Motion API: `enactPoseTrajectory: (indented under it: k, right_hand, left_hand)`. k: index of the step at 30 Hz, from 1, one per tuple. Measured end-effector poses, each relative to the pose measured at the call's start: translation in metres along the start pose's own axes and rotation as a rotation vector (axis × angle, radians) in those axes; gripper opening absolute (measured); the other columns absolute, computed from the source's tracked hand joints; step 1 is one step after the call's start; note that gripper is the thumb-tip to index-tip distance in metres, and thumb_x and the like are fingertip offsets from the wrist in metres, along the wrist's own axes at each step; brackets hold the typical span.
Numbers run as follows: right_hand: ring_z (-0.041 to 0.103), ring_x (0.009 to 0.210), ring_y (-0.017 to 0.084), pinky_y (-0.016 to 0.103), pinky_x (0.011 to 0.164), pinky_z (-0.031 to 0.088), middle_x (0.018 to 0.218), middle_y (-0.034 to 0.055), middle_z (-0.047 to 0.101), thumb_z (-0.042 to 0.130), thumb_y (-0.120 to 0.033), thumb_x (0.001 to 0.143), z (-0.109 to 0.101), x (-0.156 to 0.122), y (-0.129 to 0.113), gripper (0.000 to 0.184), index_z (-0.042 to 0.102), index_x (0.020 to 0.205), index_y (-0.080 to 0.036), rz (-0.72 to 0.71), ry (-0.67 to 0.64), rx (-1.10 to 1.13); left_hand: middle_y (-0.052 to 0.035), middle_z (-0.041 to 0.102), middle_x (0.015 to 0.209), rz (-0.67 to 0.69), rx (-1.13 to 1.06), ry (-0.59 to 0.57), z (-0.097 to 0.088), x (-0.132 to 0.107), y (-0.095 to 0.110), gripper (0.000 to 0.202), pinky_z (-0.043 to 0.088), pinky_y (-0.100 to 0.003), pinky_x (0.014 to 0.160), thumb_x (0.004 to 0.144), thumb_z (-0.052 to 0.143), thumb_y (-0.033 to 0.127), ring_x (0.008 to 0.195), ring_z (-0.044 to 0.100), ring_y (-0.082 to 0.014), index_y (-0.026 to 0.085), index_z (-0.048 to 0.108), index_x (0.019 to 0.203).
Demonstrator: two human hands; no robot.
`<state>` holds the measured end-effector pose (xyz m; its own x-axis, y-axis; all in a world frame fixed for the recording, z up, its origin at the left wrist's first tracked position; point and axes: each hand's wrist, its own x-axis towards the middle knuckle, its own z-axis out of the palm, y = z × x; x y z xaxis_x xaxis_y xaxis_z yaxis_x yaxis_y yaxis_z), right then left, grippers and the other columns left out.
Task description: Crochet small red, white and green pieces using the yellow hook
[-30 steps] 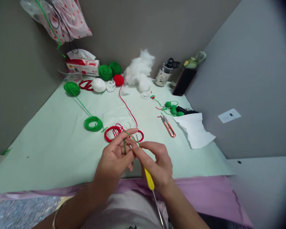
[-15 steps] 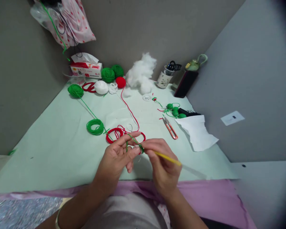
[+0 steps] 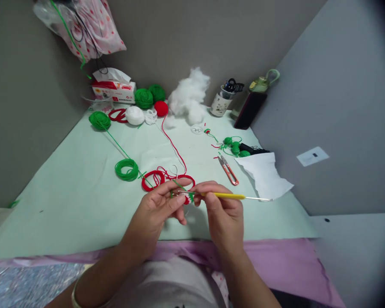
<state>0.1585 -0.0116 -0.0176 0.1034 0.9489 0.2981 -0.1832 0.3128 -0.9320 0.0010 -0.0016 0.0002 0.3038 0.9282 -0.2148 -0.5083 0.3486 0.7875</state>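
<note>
My left hand (image 3: 157, 211) pinches a small red-and-green crochet piece (image 3: 188, 197) with green yarn running over its fingers. My right hand (image 3: 224, 209) is closed around a yellow-handled crochet hook (image 3: 226, 196) that lies level, its metal tail pointing right and its tip at the crochet piece. Both hands hover above the near edge of the pale green table (image 3: 67, 201). Just beyond them lie red yarn loops (image 3: 154, 177) and a green yarn coil (image 3: 126, 169).
Red thread snips (image 3: 227, 169) and a white paper sheet (image 3: 263, 173) lie to the right. Small green crochet balls (image 3: 234, 147) sit further back. Green, red and white yarn balls, a tissue box (image 3: 114, 90), white stuffing (image 3: 189, 96), a cup of tools (image 3: 223, 100) line the wall.
The crochet hook has swung from pointing down toward my lap to lying level, tail to the right. Both hands stayed together, and the red of the crochet piece now shows.
</note>
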Motion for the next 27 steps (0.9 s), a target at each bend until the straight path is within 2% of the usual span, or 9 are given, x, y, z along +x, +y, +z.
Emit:
enactPoseTrajectory:
  k: [5, 11, 15, 18, 20, 22, 24, 26, 27]
  right_hand:
    - [0.067, 0.068, 0.012, 0.026, 0.065, 0.057, 0.089, 0.0022, 0.077, 0.070, -0.036, 0.102, -0.003, 0.001, -0.007, 0.018, 0.082, 0.096, -0.025, 0.109, 0.021, 0.155]
    - [0.071, 0.071, 0.012, 0.026, 0.067, 0.059, 0.092, 0.0020, 0.078, 0.061, -0.035, 0.107, -0.004, 0.001, -0.012, 0.021, 0.078, 0.099, -0.025, 0.058, -0.024, 0.114]
    - [0.073, 0.080, 0.013, 0.029, 0.075, 0.061, 0.102, 0.0023, 0.078, 0.052, -0.024, 0.110, -0.005, -0.007, -0.015, 0.023, 0.075, 0.108, -0.026, -0.091, -0.056, -0.138]
    - [0.075, 0.093, 0.018, 0.033, 0.082, 0.062, 0.104, 0.0045, 0.078, 0.051, -0.015, 0.107, -0.006, -0.012, -0.015, 0.027, 0.072, 0.119, -0.026, -0.307, -0.144, -0.401]
    - [0.076, 0.097, 0.020, 0.034, 0.083, 0.063, 0.106, 0.0056, 0.079, 0.056, -0.014, 0.104, -0.007, -0.014, -0.013, 0.031, 0.071, 0.126, -0.028, -0.453, -0.182, -0.604]
    - [0.077, 0.098, 0.022, 0.035, 0.081, 0.064, 0.110, 0.0054, 0.079, 0.064, -0.013, 0.100, -0.007, -0.016, -0.009, 0.038, 0.072, 0.131, -0.033, -0.557, -0.184, -0.784]
    - [0.077, 0.100, 0.023, 0.037, 0.081, 0.065, 0.113, 0.0057, 0.079, 0.067, -0.014, 0.099, -0.007, -0.016, -0.005, 0.040, 0.073, 0.131, -0.036, -0.594, -0.154, -0.829]
    - [0.075, 0.096, 0.023, 0.038, 0.079, 0.064, 0.108, 0.0062, 0.078, 0.062, -0.016, 0.102, -0.006, -0.014, -0.004, 0.033, 0.076, 0.127, -0.034, -0.510, -0.087, -0.673]
    - [0.074, 0.090, 0.022, 0.037, 0.075, 0.063, 0.103, 0.0059, 0.078, 0.059, -0.018, 0.104, -0.006, -0.012, -0.005, 0.029, 0.077, 0.122, -0.032, -0.430, -0.042, -0.542]
  left_hand:
    - [0.0029, 0.065, 0.069, 0.004, 0.026, 0.017, -0.002, -0.002, 0.002, 0.025, 0.056, -0.018, 0.059, 0.086, 0.085, 0.025, 0.058, 0.060, -0.0078, 0.021, 0.085, 0.110]
    - [0.0021, 0.066, 0.079, 0.027, 0.061, 0.013, -0.003, -0.001, 0.002, 0.025, 0.057, -0.020, 0.059, 0.086, 0.084, 0.026, 0.058, 0.060, -0.0070, 0.021, 0.084, 0.111]
    - [0.0025, 0.066, 0.080, 0.072, 0.124, 0.022, -0.006, -0.003, -0.002, 0.026, 0.059, -0.020, 0.062, 0.087, 0.084, 0.024, 0.060, 0.063, -0.0075, 0.023, 0.083, 0.112]
    - [0.0031, 0.065, 0.080, 0.119, 0.154, 0.085, -0.003, -0.004, -0.005, 0.027, 0.058, -0.018, 0.061, 0.084, 0.086, 0.020, 0.061, 0.063, -0.0072, 0.023, 0.083, 0.111]
    - [0.0036, 0.065, 0.082, 0.129, 0.127, 0.122, 0.000, -0.005, -0.005, 0.036, 0.057, -0.016, 0.057, 0.080, 0.089, 0.018, 0.059, 0.061, -0.0064, 0.024, 0.082, 0.115]
    - [0.0049, 0.064, 0.079, 0.049, 0.036, 0.102, 0.002, -0.005, -0.003, 0.048, 0.051, -0.014, 0.048, 0.076, 0.091, 0.017, 0.051, 0.053, -0.0038, 0.024, 0.079, 0.122]
    - [0.0080, 0.056, 0.068, -0.106, -0.087, 0.040, 0.002, -0.004, 0.002, 0.050, 0.039, -0.011, 0.039, 0.076, 0.092, 0.019, 0.042, 0.038, -0.0001, 0.021, 0.079, 0.124]
    - [0.0112, 0.045, 0.059, -0.211, -0.183, 0.014, 0.000, -0.003, 0.007, 0.043, 0.028, -0.009, 0.036, 0.077, 0.092, 0.020, 0.040, 0.023, 0.0016, 0.016, 0.080, 0.118]
    - [0.0121, 0.042, 0.057, -0.219, -0.207, 0.015, -0.001, -0.002, 0.009, 0.039, 0.027, -0.008, 0.036, 0.078, 0.092, 0.020, 0.041, 0.020, 0.0017, 0.015, 0.081, 0.115]
